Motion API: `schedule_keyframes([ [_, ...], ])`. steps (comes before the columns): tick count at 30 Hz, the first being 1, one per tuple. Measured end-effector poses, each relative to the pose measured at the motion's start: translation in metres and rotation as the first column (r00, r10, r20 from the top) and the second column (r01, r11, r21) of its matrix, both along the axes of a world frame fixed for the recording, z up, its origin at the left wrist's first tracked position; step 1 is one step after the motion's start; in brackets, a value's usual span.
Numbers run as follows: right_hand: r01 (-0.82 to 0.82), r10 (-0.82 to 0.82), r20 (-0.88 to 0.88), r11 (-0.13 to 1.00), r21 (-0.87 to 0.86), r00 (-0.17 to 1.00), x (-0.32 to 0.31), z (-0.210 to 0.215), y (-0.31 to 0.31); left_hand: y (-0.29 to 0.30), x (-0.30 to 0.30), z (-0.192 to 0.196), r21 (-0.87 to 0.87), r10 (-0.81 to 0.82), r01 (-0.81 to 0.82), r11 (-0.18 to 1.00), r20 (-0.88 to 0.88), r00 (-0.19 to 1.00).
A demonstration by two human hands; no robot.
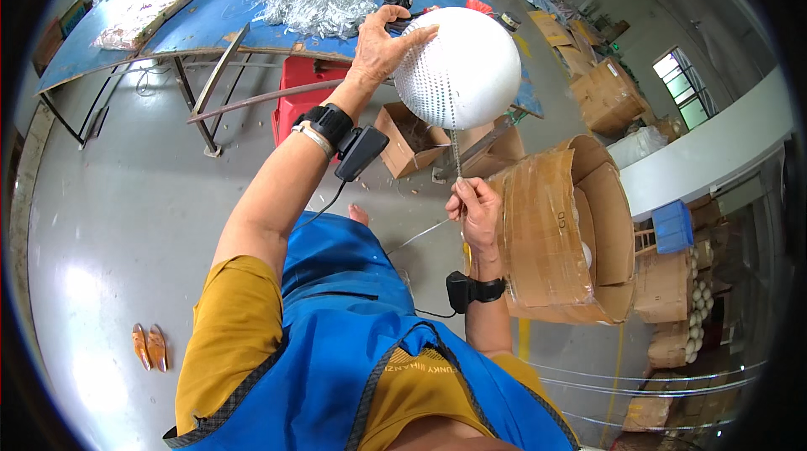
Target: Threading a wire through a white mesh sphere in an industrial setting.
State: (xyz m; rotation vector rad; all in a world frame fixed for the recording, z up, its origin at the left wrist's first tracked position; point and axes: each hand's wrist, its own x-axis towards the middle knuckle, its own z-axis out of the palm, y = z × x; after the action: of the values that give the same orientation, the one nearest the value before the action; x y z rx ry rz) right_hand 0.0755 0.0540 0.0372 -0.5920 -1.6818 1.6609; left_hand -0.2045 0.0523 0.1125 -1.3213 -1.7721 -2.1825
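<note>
A large white ball (475, 60) is up at the near edge of the blue table, with rows of small silvery dots over its left and lower part. My left hand (380, 46) grips its upper left side, thumb lying on the surface and the other fingers partly behind it. From the ball's underside a thin silvery beaded strip (456, 152) runs down, taut, to my right hand (477, 209). My right fingers are closed in a pinch on that strip. What supports the ball from behind is hidden.
The blue table (227, 18) bears a heap of silvery strips (319, 10). A large open carton (538, 237) stands close by my right hand. Below the table are a smaller carton (408, 144) and a red plastic thing (298, 98). Shoes (151, 348) lie on the floor at left.
</note>
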Motion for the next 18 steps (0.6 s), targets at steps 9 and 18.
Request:
schedule_keyframes([
  [9,0.050,-0.049,-0.020,0.997,0.059,0.999,-0.014,0.010,-0.001,-0.007,0.013,0.013,-0.147,0.033,-0.033,0.989,-0.001,0.999],
  [18,0.082,-0.078,-0.048,0.994,0.075,0.996,-0.026,0.015,0.007,-0.017,0.024,-0.006,-0.285,-0.034,-0.045,0.957,-0.266,0.964],
])
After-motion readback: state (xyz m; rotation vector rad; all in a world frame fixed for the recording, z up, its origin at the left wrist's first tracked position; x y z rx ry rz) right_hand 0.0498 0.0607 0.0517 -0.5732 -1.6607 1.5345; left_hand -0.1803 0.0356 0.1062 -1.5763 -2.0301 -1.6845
